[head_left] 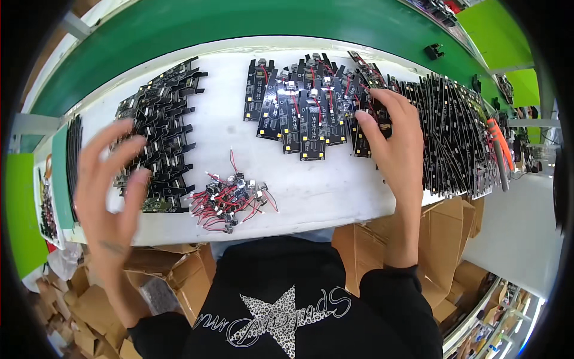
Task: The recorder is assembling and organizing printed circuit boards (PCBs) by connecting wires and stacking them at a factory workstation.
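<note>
My left hand (110, 185), slightly blurred, hovers over the near-left side of a stack of black circuit boards (158, 128), its fingers apart with nothing seen in them. At the right edge of a middle group of narrow black circuit boards (311, 122), my right hand (391, 131) has its thumb and forefinger apart. Those fingertips are over or against the boards there; contact is unclear. Yellow squares and red wires show on the middle boards. A pile of small connector pieces with red and black wires (230, 200) lies near the front edge.
Many thin black boards stand packed in a row (454, 137) at the right, beside an orange-handled tool (501, 143). The white worktop (317, 203) has a green panel (251, 24) behind it. Open cardboard boxes (433, 245) stand below its front edge.
</note>
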`<state>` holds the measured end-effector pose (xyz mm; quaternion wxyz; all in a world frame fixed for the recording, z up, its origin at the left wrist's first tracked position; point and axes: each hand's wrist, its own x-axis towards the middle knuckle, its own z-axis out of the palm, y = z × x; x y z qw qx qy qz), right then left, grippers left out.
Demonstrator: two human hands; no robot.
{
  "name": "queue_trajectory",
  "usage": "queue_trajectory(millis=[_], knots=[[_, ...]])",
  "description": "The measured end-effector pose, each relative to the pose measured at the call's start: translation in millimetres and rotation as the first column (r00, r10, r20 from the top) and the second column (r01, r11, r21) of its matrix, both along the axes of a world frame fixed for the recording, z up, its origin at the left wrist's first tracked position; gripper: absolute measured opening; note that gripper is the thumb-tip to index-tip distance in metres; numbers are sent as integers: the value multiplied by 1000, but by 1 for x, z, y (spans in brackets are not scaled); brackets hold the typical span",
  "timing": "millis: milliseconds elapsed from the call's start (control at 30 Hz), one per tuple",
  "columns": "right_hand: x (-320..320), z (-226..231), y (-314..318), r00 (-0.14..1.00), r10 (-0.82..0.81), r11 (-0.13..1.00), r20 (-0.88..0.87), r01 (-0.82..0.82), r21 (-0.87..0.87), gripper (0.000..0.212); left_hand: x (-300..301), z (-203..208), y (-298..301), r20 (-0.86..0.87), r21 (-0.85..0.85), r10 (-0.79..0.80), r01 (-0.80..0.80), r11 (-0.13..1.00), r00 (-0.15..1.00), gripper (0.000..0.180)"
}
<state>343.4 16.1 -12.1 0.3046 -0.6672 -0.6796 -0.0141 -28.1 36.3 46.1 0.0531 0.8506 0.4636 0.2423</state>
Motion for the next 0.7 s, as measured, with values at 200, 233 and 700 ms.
queue_trajectory(millis=[200,233,700], knots=[[7,7,2,997,-11,996,70,17,-88,48,94,-37,-32,263,-71,-299,328,942,917,41],[12,10,2,998,35,994,55,-29,-102,45,108,-41,-36,255,-93,-315,348,933,914,43],[-23,19,28,933,299,954,198,-290,-75,69,162,-74,-80,347,-197,-379,461,865,858,47]])
